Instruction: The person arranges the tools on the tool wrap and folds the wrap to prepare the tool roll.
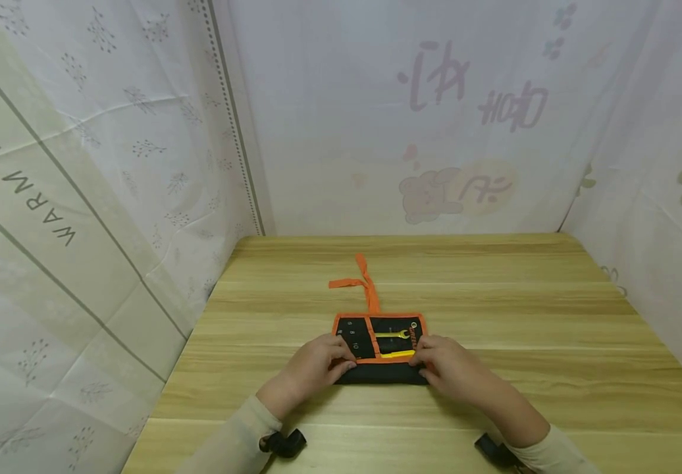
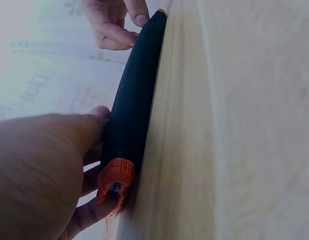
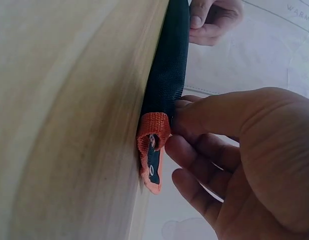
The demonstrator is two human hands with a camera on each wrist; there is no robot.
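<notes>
A black fabric tool roll [image 1: 382,374] with orange trim lies on the table, its near edge folded over toward the far side. My left hand [image 1: 317,362] pinches the left end of the fold, thumb on the near side in the left wrist view. At the right end, my right hand [image 1: 450,365] grips the fold between thumb and fingers, as the right wrist view shows. Between the hands, a gold open-end wrench head [image 1: 401,334] and a bright yellow strip [image 1: 398,354] show above the fold. Printed size numbers [image 1: 353,334] run down the left panel.
Two orange tie straps [image 1: 368,288] stretch from the roll's far edge across the wooden table [image 1: 495,296]. Patterned cloth curtains [image 1: 341,131] stand around the back and sides. A small black camera mount [image 1: 286,444] sits at each wrist.
</notes>
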